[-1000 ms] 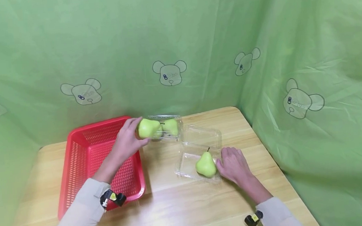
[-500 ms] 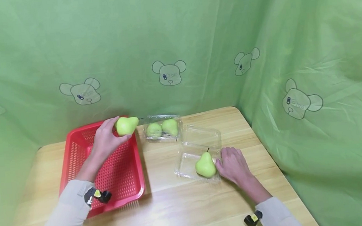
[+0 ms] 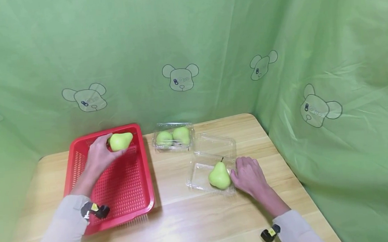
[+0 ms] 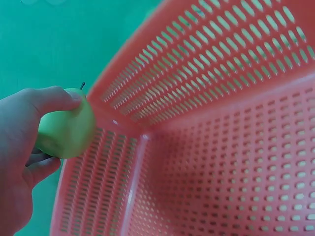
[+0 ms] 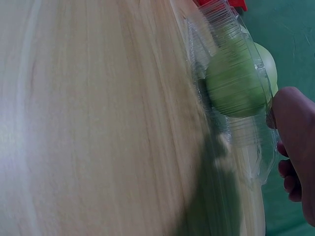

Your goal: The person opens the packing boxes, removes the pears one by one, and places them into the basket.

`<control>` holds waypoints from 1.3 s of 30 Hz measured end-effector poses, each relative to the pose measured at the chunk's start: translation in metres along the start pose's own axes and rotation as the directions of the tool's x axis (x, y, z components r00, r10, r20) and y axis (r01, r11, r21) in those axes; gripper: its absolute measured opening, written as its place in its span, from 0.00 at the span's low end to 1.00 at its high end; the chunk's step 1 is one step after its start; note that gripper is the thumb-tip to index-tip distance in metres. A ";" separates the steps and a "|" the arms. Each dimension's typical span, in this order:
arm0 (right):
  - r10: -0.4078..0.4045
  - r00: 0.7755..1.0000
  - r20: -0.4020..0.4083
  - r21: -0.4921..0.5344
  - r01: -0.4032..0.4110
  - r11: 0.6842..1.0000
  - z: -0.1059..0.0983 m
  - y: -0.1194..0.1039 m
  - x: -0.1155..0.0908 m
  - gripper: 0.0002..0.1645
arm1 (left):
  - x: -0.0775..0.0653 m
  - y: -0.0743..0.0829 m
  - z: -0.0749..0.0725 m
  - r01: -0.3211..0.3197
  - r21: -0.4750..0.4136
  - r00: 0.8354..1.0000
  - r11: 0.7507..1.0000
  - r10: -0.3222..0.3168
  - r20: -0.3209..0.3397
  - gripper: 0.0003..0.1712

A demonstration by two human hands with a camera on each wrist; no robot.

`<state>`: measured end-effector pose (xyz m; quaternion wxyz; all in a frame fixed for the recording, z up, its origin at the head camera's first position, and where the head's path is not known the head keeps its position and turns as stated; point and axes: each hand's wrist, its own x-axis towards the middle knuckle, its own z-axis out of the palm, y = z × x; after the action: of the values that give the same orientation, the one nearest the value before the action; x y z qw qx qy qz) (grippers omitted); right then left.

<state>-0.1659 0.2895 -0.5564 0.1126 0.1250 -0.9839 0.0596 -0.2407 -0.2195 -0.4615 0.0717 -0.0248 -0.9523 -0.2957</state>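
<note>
Pear (image 3: 121, 141) pinched between thumb and fingers of my left hand (image 3: 99, 155), held over far side of red basket (image 3: 146, 175). My right hand (image 3: 249, 175), fingers curled, grips edge of open box (image 3: 199, 175); single pear (image 3: 219, 176) lies inside, lid (image 3: 214, 143) folded back. Filled box (image 3: 171, 149) beyond holds two pears (image 3: 181, 136), looks closed and done. Remaining, I judge: open box, lid not yet lowered.

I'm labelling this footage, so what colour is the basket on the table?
The basket is red, perforated walls included; the head view shows it best.
</note>
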 end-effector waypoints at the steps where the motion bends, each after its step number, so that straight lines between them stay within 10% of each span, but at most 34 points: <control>1: 0.000 1.000 0.000 -0.002 0.000 1.000 0.000 0.000 0.000 0.16 | 0.000 -0.004 0.001 0.009 0.000 1.000 1.000 -0.009 0.001 0.48; 18: -0.008 1.000 -0.015 0.000 0.008 1.000 -0.001 0.000 0.000 0.15 | -0.007 -0.040 0.004 0.173 0.076 0.984 0.982 -0.175 0.020 0.45; 39: -0.024 0.999 -0.031 -0.023 0.023 0.999 0.001 0.000 -0.002 0.16 | -0.018 -0.061 0.009 0.194 0.230 0.977 0.954 -0.209 0.044 0.40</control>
<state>-0.1639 0.2899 -0.5575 0.1300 0.1345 -0.9811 0.0491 -0.2294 -0.2645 -0.5061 0.0111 0.0707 -0.9790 -0.1909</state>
